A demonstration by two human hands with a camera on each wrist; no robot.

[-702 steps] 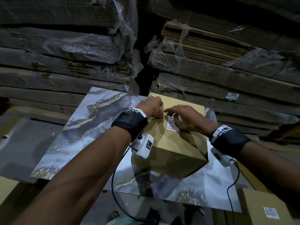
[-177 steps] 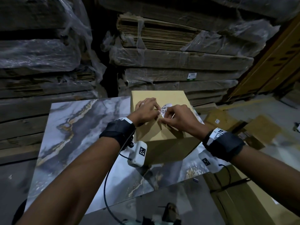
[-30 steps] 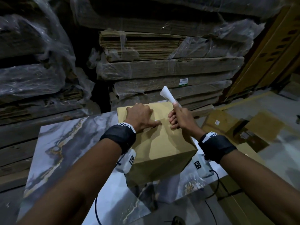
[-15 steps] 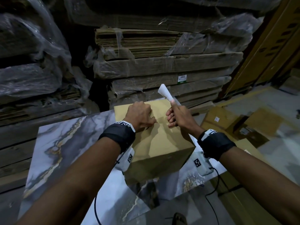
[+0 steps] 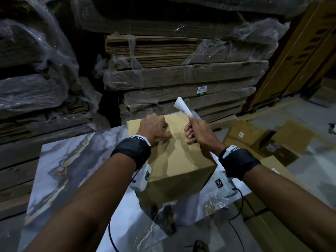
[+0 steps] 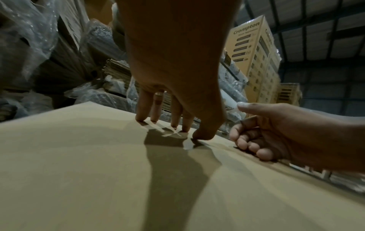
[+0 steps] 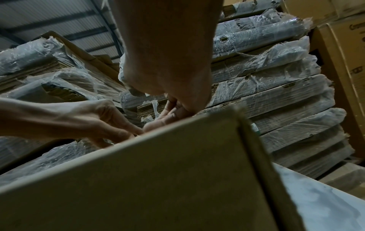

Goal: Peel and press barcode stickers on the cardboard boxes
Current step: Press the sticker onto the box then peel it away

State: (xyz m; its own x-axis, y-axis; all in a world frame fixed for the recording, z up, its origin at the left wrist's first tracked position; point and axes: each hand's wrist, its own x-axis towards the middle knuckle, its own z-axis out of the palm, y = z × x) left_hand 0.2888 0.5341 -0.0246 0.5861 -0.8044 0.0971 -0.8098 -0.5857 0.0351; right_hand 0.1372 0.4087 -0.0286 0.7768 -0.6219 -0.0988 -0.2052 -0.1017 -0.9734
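Pressing step: left hand (image 5: 155, 129) fingertips (image 6: 173, 124) bear down on the sticker (image 6: 169, 132) atop the cardboard box (image 5: 179, 161) on the bench (image 5: 72, 171). Right hand (image 5: 197, 131) pinches the rolled backing strip (image 5: 182, 106). Next move, likely: smooth edges, ditch the strip.

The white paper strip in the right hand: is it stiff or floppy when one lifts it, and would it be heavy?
The white paper strip probably is thin and light: the right hand holds it up from one end only. It looks partly rolled, which likely gives some stiffness, since it stands up without drooping. Flattened, it would probably flop and curl.
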